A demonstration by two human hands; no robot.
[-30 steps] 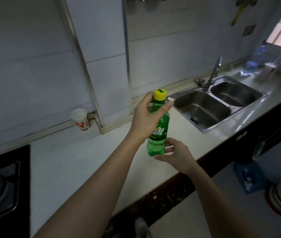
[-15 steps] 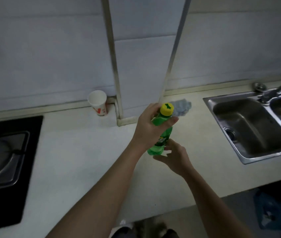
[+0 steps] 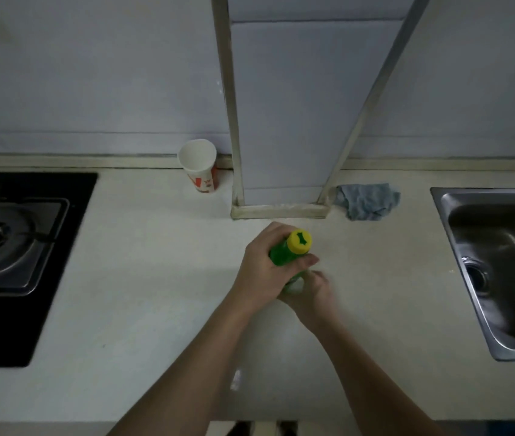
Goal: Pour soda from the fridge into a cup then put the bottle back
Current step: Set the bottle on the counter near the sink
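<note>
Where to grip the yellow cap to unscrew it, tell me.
Pinch the yellow cap round its side wall, coming from above with the right hand. It is round, faces up and stands bare above the left hand, which grips the green bottle at the neck.

Bottle: a green soda bottle (image 3: 279, 254) with a yellow cap (image 3: 299, 241) was held over the pale counter (image 3: 143, 278), the cap closed.
Left hand: the left hand (image 3: 264, 272) gripped the bottle just under the cap.
Right hand: the right hand (image 3: 311, 294) held the lower part; its fingers were blurred.
Cup: a white paper cup (image 3: 199, 166) stood upright at the wall, well apart from the bottle.
Around: a blue cloth (image 3: 366, 201) lay near the steel sink (image 3: 498, 272); a gas stove (image 3: 10, 247) was on the left.
</note>
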